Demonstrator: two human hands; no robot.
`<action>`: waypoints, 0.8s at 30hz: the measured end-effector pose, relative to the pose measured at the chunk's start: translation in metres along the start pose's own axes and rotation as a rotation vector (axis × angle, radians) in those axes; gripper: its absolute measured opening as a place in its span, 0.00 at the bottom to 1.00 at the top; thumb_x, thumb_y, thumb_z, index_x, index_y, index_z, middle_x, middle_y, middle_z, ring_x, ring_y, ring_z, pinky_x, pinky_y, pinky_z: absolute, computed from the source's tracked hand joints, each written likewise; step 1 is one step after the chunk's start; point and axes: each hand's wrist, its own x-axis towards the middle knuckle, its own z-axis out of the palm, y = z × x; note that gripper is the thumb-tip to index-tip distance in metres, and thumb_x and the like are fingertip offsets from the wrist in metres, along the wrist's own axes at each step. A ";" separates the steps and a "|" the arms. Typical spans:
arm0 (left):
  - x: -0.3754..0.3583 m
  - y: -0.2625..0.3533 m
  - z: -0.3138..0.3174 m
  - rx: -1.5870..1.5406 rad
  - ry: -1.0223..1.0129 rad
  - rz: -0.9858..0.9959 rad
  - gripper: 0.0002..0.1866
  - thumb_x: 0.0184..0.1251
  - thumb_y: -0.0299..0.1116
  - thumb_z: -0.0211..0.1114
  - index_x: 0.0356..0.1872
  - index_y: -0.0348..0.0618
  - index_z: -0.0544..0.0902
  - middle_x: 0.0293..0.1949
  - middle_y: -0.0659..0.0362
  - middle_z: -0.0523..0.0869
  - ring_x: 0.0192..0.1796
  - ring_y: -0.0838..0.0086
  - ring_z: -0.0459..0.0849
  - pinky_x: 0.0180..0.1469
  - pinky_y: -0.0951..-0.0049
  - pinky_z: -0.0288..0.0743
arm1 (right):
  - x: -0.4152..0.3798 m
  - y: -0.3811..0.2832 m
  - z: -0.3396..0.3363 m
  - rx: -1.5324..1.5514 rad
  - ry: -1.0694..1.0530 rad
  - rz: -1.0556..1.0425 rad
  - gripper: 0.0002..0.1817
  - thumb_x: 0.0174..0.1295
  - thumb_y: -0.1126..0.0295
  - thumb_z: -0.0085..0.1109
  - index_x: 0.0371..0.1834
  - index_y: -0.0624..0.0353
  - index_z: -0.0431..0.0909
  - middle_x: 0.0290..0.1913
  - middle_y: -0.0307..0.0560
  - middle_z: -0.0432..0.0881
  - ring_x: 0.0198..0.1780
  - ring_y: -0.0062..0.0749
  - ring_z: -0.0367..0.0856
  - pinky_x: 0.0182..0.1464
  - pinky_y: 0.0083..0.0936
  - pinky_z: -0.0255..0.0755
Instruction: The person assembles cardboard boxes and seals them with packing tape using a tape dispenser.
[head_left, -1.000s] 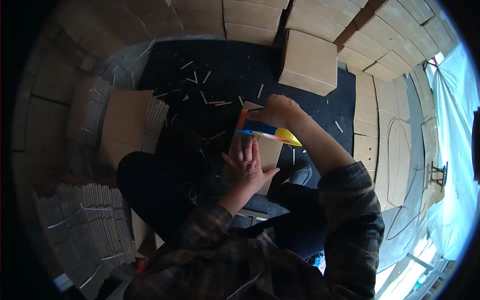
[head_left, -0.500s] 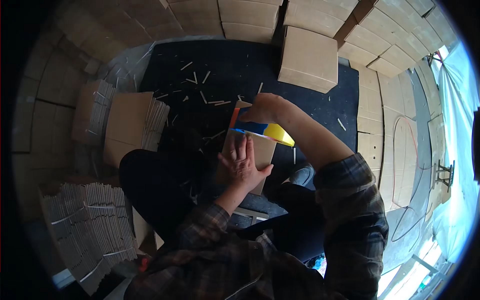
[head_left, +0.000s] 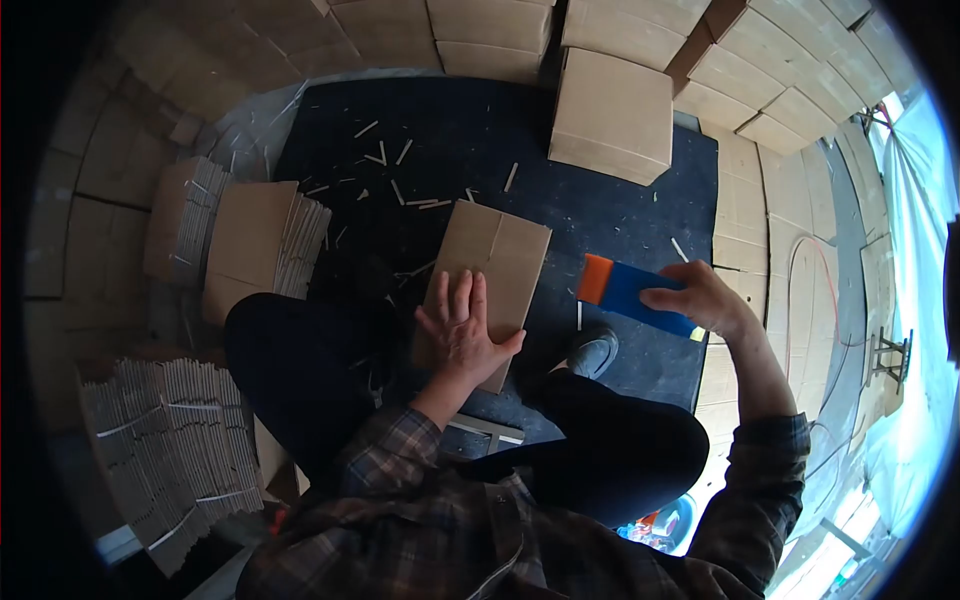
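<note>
A closed brown cardboard box (head_left: 508, 255) lies in front of me between my knees, its top seam showing near the far end. My left hand (head_left: 462, 330) lies flat on the near part of its top, fingers spread and thumb out toward the right edge. Off to the right, apart from the box, my right hand (head_left: 703, 297) grips a blue, slab-like object (head_left: 635, 292) with an orange end pointing left and a bit of yellow by the palm. I cannot tell what kind of object it is.
Thin pale strips (head_left: 403, 152) litter the dark mat (head_left: 400, 110). A larger carton (head_left: 612, 110) stands at the far side. Bundled flat cardboard (head_left: 180, 430) is stacked at my left, with more bundles (head_left: 250, 240) beyond. My shoe (head_left: 593, 352) is right of the box.
My right hand has swung from over the box's far end out to the right with the blue and orange object, uncovering the box top. My left hand stays on the box, shifted slightly nearer.
</note>
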 end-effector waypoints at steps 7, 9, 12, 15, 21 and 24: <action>0.001 0.003 -0.002 0.011 -0.026 -0.018 0.58 0.46 0.57 0.73 0.75 0.45 0.51 0.73 0.56 0.48 0.77 0.52 0.38 0.65 0.21 0.43 | 0.052 0.045 0.037 0.019 -0.002 0.068 0.33 0.53 0.49 0.70 0.52 0.67 0.81 0.43 0.59 0.85 0.45 0.42 0.86 0.51 0.33 0.78; 0.001 0.003 -0.002 -0.006 -0.038 -0.025 0.58 0.46 0.55 0.73 0.75 0.45 0.50 0.74 0.56 0.48 0.78 0.53 0.38 0.65 0.21 0.41 | 0.064 0.042 0.047 -0.012 -0.002 0.066 0.33 0.52 0.48 0.71 0.52 0.67 0.81 0.42 0.58 0.85 0.44 0.42 0.86 0.50 0.33 0.78; 0.002 0.003 -0.001 0.041 -0.039 -0.002 0.57 0.46 0.59 0.73 0.74 0.44 0.53 0.72 0.54 0.49 0.77 0.49 0.39 0.64 0.19 0.46 | 0.081 0.024 0.056 -0.030 -0.019 0.104 0.34 0.52 0.46 0.70 0.51 0.67 0.82 0.41 0.58 0.85 0.43 0.43 0.86 0.50 0.33 0.78; 0.002 0.003 -0.002 0.051 -0.054 -0.018 0.57 0.46 0.59 0.73 0.74 0.44 0.53 0.72 0.53 0.49 0.77 0.49 0.39 0.63 0.19 0.46 | 0.099 0.005 0.058 -0.148 -0.037 0.101 0.34 0.52 0.43 0.69 0.49 0.65 0.83 0.41 0.56 0.85 0.43 0.41 0.85 0.50 0.32 0.78; 0.001 -0.001 0.002 0.037 -0.049 -0.009 0.57 0.46 0.60 0.72 0.74 0.43 0.53 0.73 0.53 0.49 0.77 0.49 0.39 0.63 0.19 0.45 | 0.120 -0.040 0.048 -0.272 -0.224 0.182 0.32 0.53 0.42 0.66 0.50 0.59 0.84 0.47 0.54 0.85 0.49 0.40 0.84 0.51 0.30 0.77; 0.002 -0.002 0.001 0.013 -0.025 -0.007 0.58 0.46 0.61 0.72 0.74 0.43 0.53 0.73 0.53 0.49 0.77 0.48 0.38 0.63 0.18 0.45 | 0.111 -0.056 0.079 -0.566 -0.037 0.112 0.32 0.54 0.42 0.61 0.48 0.59 0.84 0.49 0.54 0.85 0.52 0.45 0.84 0.53 0.32 0.77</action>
